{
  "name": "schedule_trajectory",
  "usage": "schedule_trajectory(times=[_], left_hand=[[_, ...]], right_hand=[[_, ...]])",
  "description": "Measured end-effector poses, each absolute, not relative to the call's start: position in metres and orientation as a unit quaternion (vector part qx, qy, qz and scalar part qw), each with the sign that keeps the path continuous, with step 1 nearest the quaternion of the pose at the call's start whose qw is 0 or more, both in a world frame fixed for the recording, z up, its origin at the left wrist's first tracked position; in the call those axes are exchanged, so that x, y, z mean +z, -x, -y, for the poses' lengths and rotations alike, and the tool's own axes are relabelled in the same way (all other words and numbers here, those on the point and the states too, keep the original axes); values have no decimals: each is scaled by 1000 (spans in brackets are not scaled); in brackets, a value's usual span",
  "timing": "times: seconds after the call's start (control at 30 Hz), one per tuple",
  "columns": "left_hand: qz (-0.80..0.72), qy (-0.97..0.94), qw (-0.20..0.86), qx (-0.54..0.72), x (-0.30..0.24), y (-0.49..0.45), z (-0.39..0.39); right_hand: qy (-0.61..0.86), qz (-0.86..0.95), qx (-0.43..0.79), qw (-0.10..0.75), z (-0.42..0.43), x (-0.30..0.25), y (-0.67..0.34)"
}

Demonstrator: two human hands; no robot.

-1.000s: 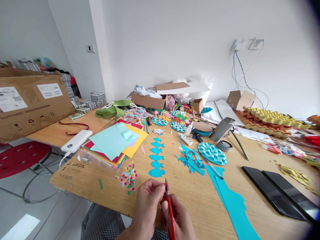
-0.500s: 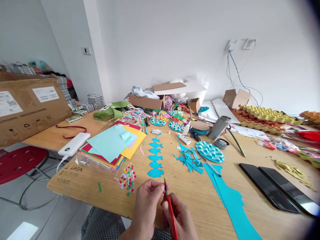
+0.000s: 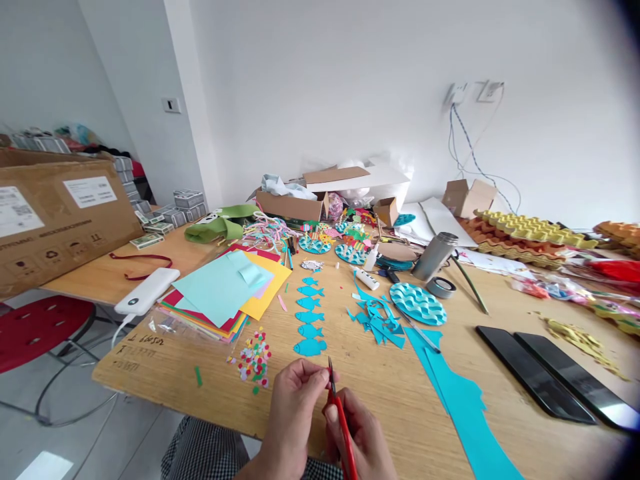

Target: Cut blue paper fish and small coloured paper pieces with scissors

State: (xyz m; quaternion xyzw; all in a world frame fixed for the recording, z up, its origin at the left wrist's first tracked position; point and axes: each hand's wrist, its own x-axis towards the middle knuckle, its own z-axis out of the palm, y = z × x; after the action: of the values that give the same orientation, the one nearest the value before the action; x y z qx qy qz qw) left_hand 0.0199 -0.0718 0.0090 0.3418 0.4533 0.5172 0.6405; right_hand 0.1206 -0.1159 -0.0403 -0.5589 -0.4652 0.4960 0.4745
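Note:
My right hand (image 3: 363,437) grips red-handled scissors (image 3: 340,417) with the blades pointing up and away, near the front edge of the wooden table (image 3: 390,393). My left hand (image 3: 295,413) is closed in a pinch right at the blade tips; what it pinches is too small to make out. Just beyond the hands lies a column of blue paper fish (image 3: 310,313). A pile of small coloured paper dots (image 3: 255,360) sits to the left of the hands.
A stack of coloured paper (image 3: 225,290) and a white power bank (image 3: 147,291) lie left. Blue scraps (image 3: 380,320), a wavy blue disc (image 3: 417,303), a long blue sheet (image 3: 463,400), a metal flask (image 3: 435,257) and two black slabs (image 3: 555,380) lie right. Boxes and craft clutter fill the back.
The view has drifted slightly to the right; both hands stay together at the scissor tips with no clear change.

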Motion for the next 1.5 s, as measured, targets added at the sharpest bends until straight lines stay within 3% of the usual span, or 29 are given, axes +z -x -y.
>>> schedule_trajectory(times=[1.5], left_hand=[[-418,-376,678,473,11,-15,69]], right_hand=[[546,479,540,426,123,-19,-130]])
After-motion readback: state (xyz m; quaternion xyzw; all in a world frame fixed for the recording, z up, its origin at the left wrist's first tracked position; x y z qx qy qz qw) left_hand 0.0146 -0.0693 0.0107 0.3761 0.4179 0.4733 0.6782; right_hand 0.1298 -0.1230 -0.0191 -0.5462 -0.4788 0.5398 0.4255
